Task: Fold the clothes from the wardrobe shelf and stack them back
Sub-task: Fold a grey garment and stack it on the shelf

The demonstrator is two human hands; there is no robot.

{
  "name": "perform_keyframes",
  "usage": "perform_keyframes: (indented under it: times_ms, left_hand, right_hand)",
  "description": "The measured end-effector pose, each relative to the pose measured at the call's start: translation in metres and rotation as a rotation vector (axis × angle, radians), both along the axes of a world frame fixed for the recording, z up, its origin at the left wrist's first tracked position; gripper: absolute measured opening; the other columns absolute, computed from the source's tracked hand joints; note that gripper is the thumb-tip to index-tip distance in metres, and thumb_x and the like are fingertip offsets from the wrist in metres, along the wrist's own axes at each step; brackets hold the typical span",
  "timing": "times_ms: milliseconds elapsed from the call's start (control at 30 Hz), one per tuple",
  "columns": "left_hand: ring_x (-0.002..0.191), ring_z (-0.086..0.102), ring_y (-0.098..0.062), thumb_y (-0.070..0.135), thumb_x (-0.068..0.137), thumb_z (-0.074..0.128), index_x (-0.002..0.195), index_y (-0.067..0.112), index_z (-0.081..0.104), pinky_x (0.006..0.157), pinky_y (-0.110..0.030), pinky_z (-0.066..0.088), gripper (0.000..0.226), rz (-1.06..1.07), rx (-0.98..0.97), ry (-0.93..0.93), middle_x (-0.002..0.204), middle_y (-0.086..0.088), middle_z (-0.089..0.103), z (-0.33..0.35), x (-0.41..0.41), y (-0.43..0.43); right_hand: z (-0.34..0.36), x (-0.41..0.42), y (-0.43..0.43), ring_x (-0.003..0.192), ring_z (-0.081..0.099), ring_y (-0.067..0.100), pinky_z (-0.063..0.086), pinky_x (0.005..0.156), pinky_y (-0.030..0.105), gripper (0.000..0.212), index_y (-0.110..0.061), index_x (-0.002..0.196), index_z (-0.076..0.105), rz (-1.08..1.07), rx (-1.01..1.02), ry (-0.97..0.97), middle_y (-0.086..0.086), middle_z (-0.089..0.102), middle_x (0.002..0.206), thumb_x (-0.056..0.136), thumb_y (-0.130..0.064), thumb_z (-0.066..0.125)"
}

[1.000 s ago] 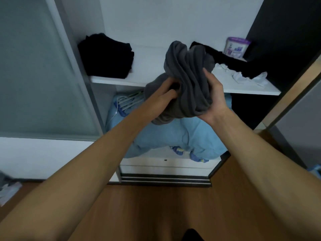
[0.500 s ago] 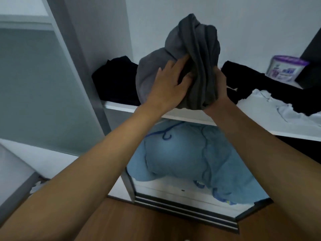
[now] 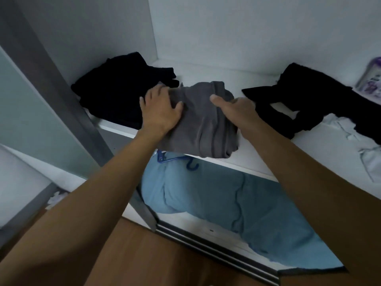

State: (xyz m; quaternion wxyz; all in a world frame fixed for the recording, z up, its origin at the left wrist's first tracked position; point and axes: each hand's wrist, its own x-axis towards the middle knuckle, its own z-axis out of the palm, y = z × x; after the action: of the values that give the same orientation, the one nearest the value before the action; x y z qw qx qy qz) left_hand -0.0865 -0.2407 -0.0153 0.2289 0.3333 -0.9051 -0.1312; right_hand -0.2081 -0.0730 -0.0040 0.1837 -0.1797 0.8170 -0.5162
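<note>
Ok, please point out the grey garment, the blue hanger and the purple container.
grey garment (image 3: 206,122): head view, middle of the folded cloth.
blue hanger (image 3: 192,165): head view, its hook below the shelf edge.
purple container (image 3: 371,81): head view, its labelled side.

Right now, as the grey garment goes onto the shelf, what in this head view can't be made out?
- Purple tub: cut off by the right edge; label blurred.
- Right hand: its fingers lie behind the grey garment, so the grip is unclear.
- Folded black pile: too dark to count items; the left hand covers its right edge.
- Blue hanger: mostly hidden under the shelf.
</note>
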Motion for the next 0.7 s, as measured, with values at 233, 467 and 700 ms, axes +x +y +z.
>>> perform_keyframes:
  times_ms: [233, 467, 700]
  left_hand:
    - [0.137, 0.041, -0.033, 0.027, 0.093, 0.061, 0.141, 0.012, 0.048, 0.114, -0.043, 0.031, 0.052, -0.178, 0.008, 0.033, 0.151, -0.011, 0.043, -0.002, -0.031, -0.002]
    - [0.153, 0.002, -0.035, 0.029, 0.098, 0.046, 0.138, 0.014, 0.051, 0.121, -0.056, -0.002, 0.044, -0.230, -0.296, -0.257, 0.165, -0.011, 0.015, -0.001, -0.064, -0.015]
    - [0.152, 0.017, -0.025, 0.040, 0.104, 0.032, 0.153, 0.018, 0.033, 0.122, -0.046, 0.016, 0.053, -0.445, -0.099, -0.351, 0.165, -0.006, 0.022, -0.009, -0.070, -0.047]
  right_hand:
    - [-0.027, -0.017, -0.010, 0.103, 0.063, 0.028, 0.048, 0.082, 0.032, 0.030, -0.008, 0.115, 0.060, -0.116, -0.046, 0.132, 0.008, 0.064, 0.108, 0.095, -0.030, 0.058]
    - [-0.017, -0.038, -0.014, 0.105, 0.053, 0.025, 0.043, 0.089, 0.033, 0.037, -0.005, 0.131, 0.043, -0.115, 0.068, 0.110, 0.011, 0.054, 0.115, 0.094, -0.014, 0.044]
    - [-0.026, -0.023, -0.051, 0.110, 0.053, 0.021, 0.032, 0.087, 0.021, 0.049, -0.013, 0.140, 0.046, -0.246, -0.043, 0.156, 0.010, 0.057, 0.131, 0.093, -0.005, 0.036]
